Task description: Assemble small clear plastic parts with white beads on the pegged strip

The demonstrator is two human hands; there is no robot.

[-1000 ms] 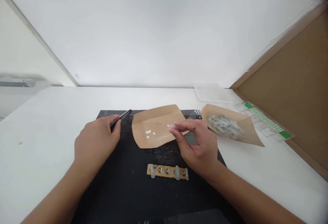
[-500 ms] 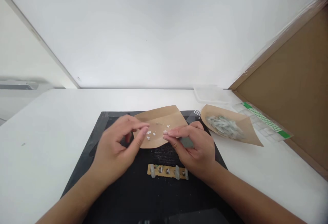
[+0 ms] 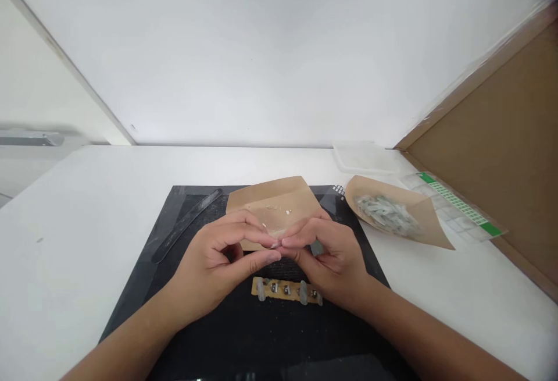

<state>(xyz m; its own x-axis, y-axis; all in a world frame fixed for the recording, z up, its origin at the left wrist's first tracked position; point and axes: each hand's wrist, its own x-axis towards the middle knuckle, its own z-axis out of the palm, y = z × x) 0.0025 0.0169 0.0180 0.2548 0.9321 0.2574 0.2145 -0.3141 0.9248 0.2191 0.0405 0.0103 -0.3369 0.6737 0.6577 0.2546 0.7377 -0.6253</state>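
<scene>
Over the near edge of a brown paper sheet [image 3: 272,192], my left hand [image 3: 213,253] and my right hand [image 3: 329,250] meet, pinching a small pale nail tip [image 3: 275,245] between thumbs and forefingers. Most of it is hidden by the fingertips. White bits [image 3: 288,212] are scattered on the paper. Just below my hands, a tan strip [image 3: 280,290] lies on the black mat [image 3: 226,334]; it carries metal studs and a few translucent nail tips [image 3: 303,292] set crosswise. A black nail file [image 3: 187,225] slants to the left of the paper.
Right of the mat, a folded brown paper [image 3: 431,215] holds a heap of translucent nail tips [image 3: 387,213]. Beside it lies a clear compartment case [image 3: 462,207] with a green label. A clear plastic tray [image 3: 361,159] is at the back, and a cardboard wall [image 3: 492,136] bounds the right.
My left hand has moved right and down to the nail tip in my right hand, and its fingers now pinch there too. The nail file has come into sight.
</scene>
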